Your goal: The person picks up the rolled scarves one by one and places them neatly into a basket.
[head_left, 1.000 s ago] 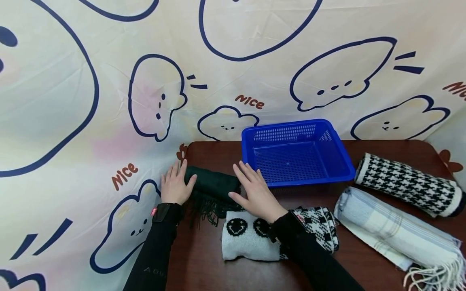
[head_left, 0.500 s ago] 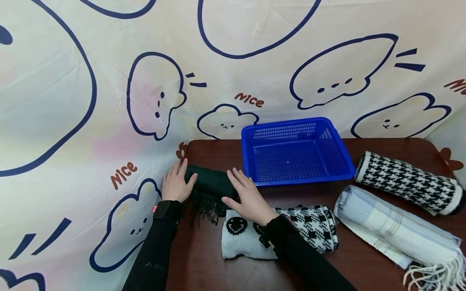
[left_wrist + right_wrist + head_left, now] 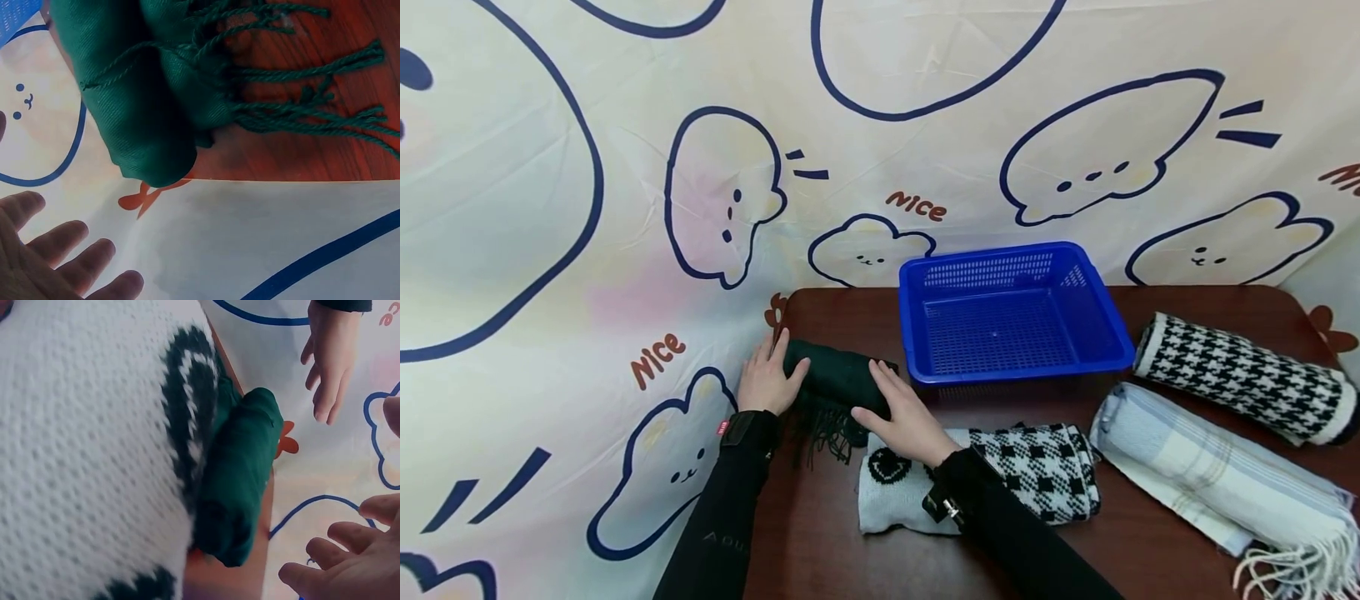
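Note:
A dark green fringed scarf (image 3: 838, 375), rolled up, lies near the table's left edge. At its left end is my left hand (image 3: 769, 377), fingers extended; the left wrist view shows a gap between these fingers and the roll (image 3: 125, 106). My right hand (image 3: 906, 417) is at the other end, fingers straight and overlapping the roll in the head view. In the right wrist view the green roll (image 3: 237, 481) lies between both hands, and neither grips it. Under my right forearm is a folded pale grey knit (image 3: 887, 504) with black smiley faces, partly hidden.
Behind the scarf stands a blue plastic basket (image 3: 992, 333). A black-and-white checked fabric (image 3: 1037, 471) adjoins the smiley knit. To the right lie a houndstooth roll (image 3: 1240, 379) and a pale plaid scarf (image 3: 1217, 467) with white fringe. A cartoon-print cloth (image 3: 625, 208) hangs along the back and left.
My right hand has moved left and slightly down, closer in over the scarf's right end. The left hand has stayed nearly still, and the green roll looks unchanged.

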A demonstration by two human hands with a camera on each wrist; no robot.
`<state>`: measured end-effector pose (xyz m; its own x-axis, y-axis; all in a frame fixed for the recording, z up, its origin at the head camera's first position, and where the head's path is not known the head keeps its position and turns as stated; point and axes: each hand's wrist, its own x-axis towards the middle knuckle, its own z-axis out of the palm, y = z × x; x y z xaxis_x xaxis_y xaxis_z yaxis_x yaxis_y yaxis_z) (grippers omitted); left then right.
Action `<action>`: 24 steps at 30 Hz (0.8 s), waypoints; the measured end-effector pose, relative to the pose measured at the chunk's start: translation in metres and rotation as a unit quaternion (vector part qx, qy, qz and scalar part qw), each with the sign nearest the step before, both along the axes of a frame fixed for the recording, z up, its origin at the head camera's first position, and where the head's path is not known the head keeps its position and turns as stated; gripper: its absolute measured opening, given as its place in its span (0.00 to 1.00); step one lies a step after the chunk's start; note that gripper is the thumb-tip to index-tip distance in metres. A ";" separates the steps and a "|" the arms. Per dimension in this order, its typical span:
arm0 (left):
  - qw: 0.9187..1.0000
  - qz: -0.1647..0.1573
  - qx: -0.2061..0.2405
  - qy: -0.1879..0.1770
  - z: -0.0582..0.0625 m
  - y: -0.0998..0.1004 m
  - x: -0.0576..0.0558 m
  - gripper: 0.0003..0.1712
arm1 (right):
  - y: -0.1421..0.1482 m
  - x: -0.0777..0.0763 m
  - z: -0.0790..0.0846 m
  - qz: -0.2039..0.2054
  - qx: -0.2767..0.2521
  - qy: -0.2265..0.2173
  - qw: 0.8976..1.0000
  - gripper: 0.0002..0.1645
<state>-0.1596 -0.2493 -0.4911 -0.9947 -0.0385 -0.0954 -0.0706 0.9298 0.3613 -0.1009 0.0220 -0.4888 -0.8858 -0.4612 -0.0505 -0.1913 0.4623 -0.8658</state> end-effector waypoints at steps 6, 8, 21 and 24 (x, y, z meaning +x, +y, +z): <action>1.000 0.011 0.028 -0.008 -0.006 -0.001 0.000 0.44 | -0.002 0.001 -0.007 -0.018 -0.028 -0.042 0.999 0.50; 0.999 0.012 0.036 -0.011 -0.007 -0.002 -0.001 0.45 | -0.002 0.001 -0.009 -0.028 -0.033 -0.055 0.998 0.50; 0.997 0.027 0.069 -0.024 -0.008 0.005 -0.006 0.46 | 0.000 -0.004 -0.016 -0.075 -0.056 -0.148 0.985 0.52; 0.997 0.031 0.073 -0.027 -0.011 0.005 -0.008 0.46 | 0.001 -0.006 -0.017 -0.081 -0.071 -0.169 0.980 0.52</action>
<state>-0.1679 -0.2445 -0.5018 -0.9841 -0.0812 -0.1579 -0.1490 0.8612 0.4859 -0.1066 0.0230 -0.5054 -0.8916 -0.3395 -0.2997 0.1844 0.3323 -0.9250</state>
